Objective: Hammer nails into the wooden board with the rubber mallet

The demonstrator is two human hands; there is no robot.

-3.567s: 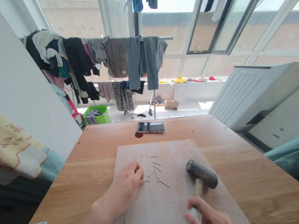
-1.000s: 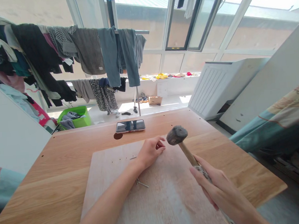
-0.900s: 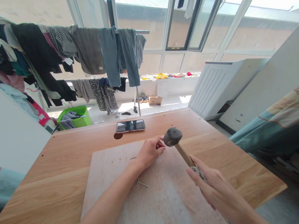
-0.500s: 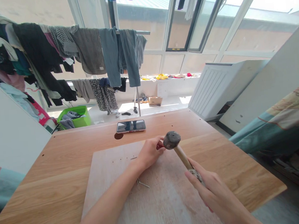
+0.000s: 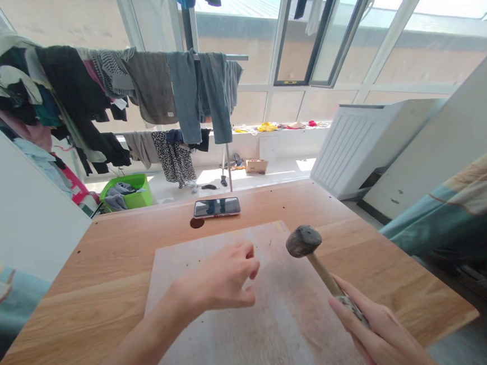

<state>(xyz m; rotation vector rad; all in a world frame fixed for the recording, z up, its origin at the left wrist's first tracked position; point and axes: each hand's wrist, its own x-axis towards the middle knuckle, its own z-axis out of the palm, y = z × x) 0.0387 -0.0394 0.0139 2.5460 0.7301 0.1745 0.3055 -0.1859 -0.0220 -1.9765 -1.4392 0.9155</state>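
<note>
A pale wooden board (image 5: 280,326) lies on a wooden table (image 5: 106,261). My right hand (image 5: 378,338) grips the wooden handle of a hammer (image 5: 305,242); its dark head hangs just above the board's far right corner. My left hand (image 5: 221,277) hovers over the middle of the board, fingers curled loosely with nothing visible in them. A small nail (image 5: 270,241) stands in the board near its far edge, left of the hammer head. The loose nails are hidden behind my left hand.
A phone (image 5: 217,207) lies flat at the table's far edge beside a dark round hole (image 5: 196,223). Behind the table stand a clothes rack (image 5: 156,94) full of garments, a green basket (image 5: 128,192) and a white panel (image 5: 350,146).
My left hand let go near the nail and pulled back toward me over the board. The hammer head swung right and away from where it met the fingers.
</note>
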